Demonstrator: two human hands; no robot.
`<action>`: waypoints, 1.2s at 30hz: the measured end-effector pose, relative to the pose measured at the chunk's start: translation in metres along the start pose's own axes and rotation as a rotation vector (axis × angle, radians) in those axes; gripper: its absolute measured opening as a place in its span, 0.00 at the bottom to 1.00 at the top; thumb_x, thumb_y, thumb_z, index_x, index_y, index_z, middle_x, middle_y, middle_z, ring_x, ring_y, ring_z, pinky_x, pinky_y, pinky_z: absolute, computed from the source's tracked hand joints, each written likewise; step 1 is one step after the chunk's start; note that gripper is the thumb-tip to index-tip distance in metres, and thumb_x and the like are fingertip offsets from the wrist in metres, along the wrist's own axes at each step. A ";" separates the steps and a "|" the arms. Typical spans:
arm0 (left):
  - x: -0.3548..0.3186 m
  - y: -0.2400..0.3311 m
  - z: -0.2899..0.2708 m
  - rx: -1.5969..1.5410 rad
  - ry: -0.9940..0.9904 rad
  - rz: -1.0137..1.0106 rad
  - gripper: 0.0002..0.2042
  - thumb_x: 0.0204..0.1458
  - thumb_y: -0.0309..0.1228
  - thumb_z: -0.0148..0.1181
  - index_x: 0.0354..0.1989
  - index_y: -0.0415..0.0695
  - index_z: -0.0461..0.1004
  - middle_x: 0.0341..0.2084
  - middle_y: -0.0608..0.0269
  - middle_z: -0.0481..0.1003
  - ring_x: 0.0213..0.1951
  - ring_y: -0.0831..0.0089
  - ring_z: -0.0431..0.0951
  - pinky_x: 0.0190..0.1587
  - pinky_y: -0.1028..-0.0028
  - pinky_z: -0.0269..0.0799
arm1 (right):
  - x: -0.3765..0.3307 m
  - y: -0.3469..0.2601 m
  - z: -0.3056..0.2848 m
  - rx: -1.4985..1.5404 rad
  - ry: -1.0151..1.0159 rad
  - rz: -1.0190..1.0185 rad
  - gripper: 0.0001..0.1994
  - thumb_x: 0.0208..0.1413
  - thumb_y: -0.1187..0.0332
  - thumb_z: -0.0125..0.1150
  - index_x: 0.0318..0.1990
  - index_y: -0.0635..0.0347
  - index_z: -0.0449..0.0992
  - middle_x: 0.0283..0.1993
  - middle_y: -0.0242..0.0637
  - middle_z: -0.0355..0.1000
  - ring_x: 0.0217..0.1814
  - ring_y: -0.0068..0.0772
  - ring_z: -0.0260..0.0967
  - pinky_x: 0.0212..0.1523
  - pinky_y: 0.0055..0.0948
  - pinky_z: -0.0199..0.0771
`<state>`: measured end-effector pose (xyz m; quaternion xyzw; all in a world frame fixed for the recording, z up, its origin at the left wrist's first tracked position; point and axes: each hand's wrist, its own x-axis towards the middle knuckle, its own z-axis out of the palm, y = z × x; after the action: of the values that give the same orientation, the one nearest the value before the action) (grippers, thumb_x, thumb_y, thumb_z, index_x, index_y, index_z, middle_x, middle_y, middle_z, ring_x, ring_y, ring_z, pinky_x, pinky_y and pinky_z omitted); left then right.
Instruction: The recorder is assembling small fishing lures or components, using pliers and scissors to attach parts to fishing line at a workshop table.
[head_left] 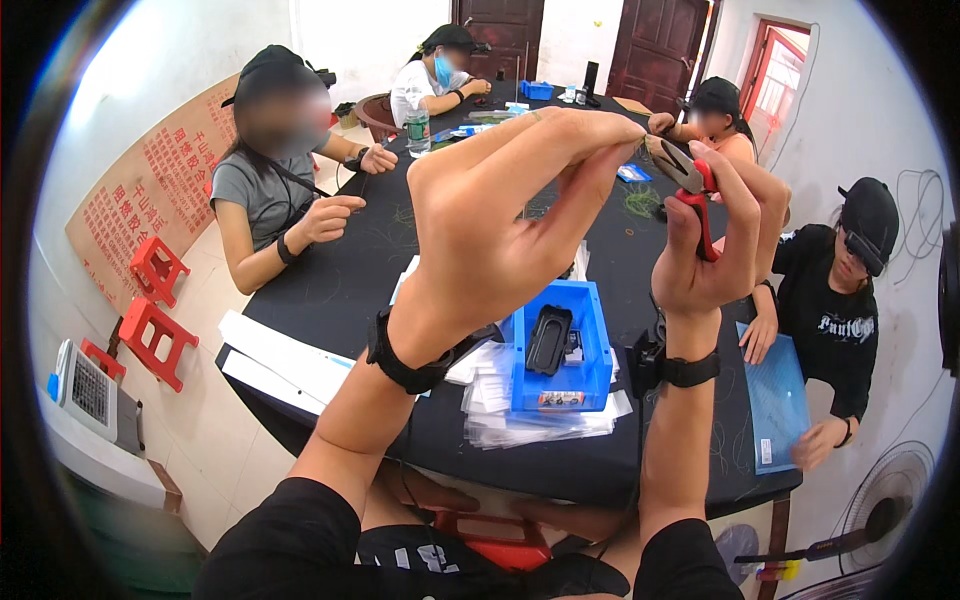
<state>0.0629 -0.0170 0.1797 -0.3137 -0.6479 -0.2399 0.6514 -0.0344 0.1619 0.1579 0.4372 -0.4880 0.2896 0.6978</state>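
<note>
My right hand (728, 235) is raised over the table and wrapped round a pair of pliers with red handles (706, 225) and metal jaws. The jaws point up and left, toward my left fingertips. Bent at the wrist, my left hand (500, 215) pinches thumb and fingers together just beside the jaws. Whatever lies in that pinch is too small to make out. Below and between my forearms stands a blue plastic bin (519, 370) holding a black tray-like piece (548, 340). Clear plastic bags and papers (490, 425) lie under it.
The black-covered table (330, 275) carries white strips (285, 355) at left, a tangle of thin green line (643, 200), a water bottle (418, 135) and a blue sheet (775, 405) at right. Several people sit around it. Red stools (160, 345) and a fan (885, 515) stand nearby.
</note>
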 end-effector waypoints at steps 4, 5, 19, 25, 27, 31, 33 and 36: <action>-0.001 -0.001 0.002 -0.028 0.014 0.001 0.08 0.52 0.17 0.68 0.40 0.37 0.83 0.31 0.57 0.84 0.26 0.73 0.84 0.29 0.78 0.76 | 0.002 0.001 -0.001 -0.021 -0.001 -0.036 0.23 0.52 0.50 0.74 0.48 0.58 0.84 0.41 0.36 0.75 0.41 0.35 0.71 0.43 0.33 0.73; -0.001 0.000 0.002 -0.030 0.014 -0.002 0.08 0.52 0.17 0.68 0.40 0.37 0.83 0.31 0.57 0.84 0.26 0.73 0.84 0.29 0.78 0.76 | 0.002 0.001 -0.001 -0.032 -0.002 -0.041 0.23 0.52 0.50 0.74 0.48 0.58 0.85 0.41 0.36 0.75 0.41 0.35 0.71 0.43 0.33 0.73; -0.001 -0.001 0.004 -0.083 0.038 -0.023 0.08 0.52 0.17 0.67 0.40 0.37 0.83 0.27 0.57 0.83 0.26 0.75 0.83 0.29 0.79 0.75 | 0.004 -0.001 0.003 0.026 0.022 -0.040 0.22 0.49 0.56 0.77 0.46 0.62 0.85 0.33 0.37 0.77 0.32 0.33 0.75 0.31 0.28 0.74; -0.003 -0.001 0.008 -0.138 0.041 -0.069 0.08 0.51 0.17 0.68 0.39 0.38 0.84 0.23 0.59 0.82 0.25 0.75 0.84 0.28 0.80 0.74 | 0.001 -0.005 0.002 0.147 -0.012 0.030 0.18 0.54 0.61 0.75 0.45 0.68 0.84 0.33 0.43 0.78 0.30 0.34 0.76 0.30 0.26 0.74; -0.004 0.001 0.005 -0.114 0.028 -0.085 0.07 0.51 0.17 0.68 0.39 0.39 0.84 0.22 0.60 0.82 0.24 0.75 0.84 0.27 0.80 0.74 | 0.000 -0.007 0.003 0.188 -0.021 0.067 0.18 0.56 0.62 0.73 0.44 0.69 0.83 0.33 0.44 0.78 0.30 0.35 0.76 0.30 0.26 0.74; -0.003 0.001 0.000 -0.105 -0.025 -0.038 0.08 0.55 0.14 0.66 0.43 0.31 0.83 0.23 0.56 0.84 0.28 0.76 0.86 0.31 0.83 0.77 | -0.003 -0.007 0.009 0.279 -0.009 0.121 0.17 0.59 0.62 0.71 0.42 0.71 0.82 0.31 0.45 0.77 0.29 0.35 0.76 0.30 0.26 0.74; -0.002 0.001 0.000 -0.084 -0.028 -0.008 0.08 0.55 0.15 0.66 0.43 0.31 0.83 0.23 0.56 0.84 0.28 0.76 0.86 0.31 0.83 0.77 | -0.004 -0.008 0.010 0.320 -0.007 0.160 0.17 0.60 0.62 0.69 0.41 0.72 0.81 0.31 0.45 0.76 0.29 0.35 0.75 0.30 0.26 0.73; 0.000 0.001 0.000 -0.088 -0.019 0.005 0.07 0.56 0.14 0.65 0.42 0.31 0.83 0.21 0.59 0.82 0.24 0.78 0.84 0.28 0.85 0.73 | -0.008 -0.012 0.011 0.380 -0.020 0.223 0.16 0.62 0.62 0.67 0.40 0.72 0.81 0.30 0.44 0.75 0.29 0.32 0.73 0.30 0.25 0.72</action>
<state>0.0636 -0.0164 0.1795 -0.3461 -0.6422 -0.2635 0.6312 -0.0323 0.1468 0.1483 0.5071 -0.4767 0.4476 0.5615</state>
